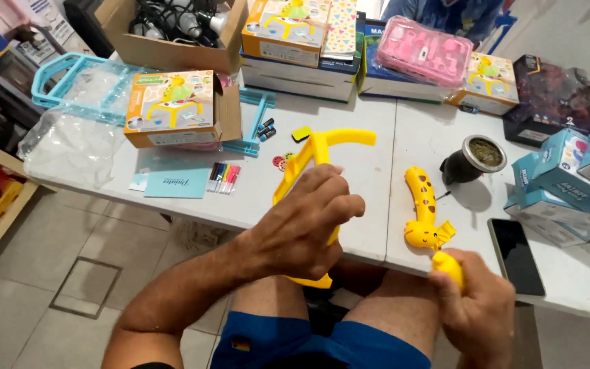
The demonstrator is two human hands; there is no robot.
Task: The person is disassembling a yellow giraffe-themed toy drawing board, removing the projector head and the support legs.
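My left hand [305, 229] grips a yellow plastic frame [319, 154], a curved bar piece that rises over the white table's [377, 147] front edge. Low at the right, my right hand [476, 307] is closed around a small yellow plastic piece [448, 266], just below the table edge. A yellow giraffe-shaped toy part [423, 208] with brown spots lies flat on the table between my hands, its head close to the right hand.
A black cup with green herb [471, 158] and a dark phone [515, 254] sit at the right near blue boxes [565, 174]. Coloured markers [223, 178], a card, toy boxes [171, 108], a blue plastic frame [69, 78] and a cardboard box lie farther back. Another person sits behind.
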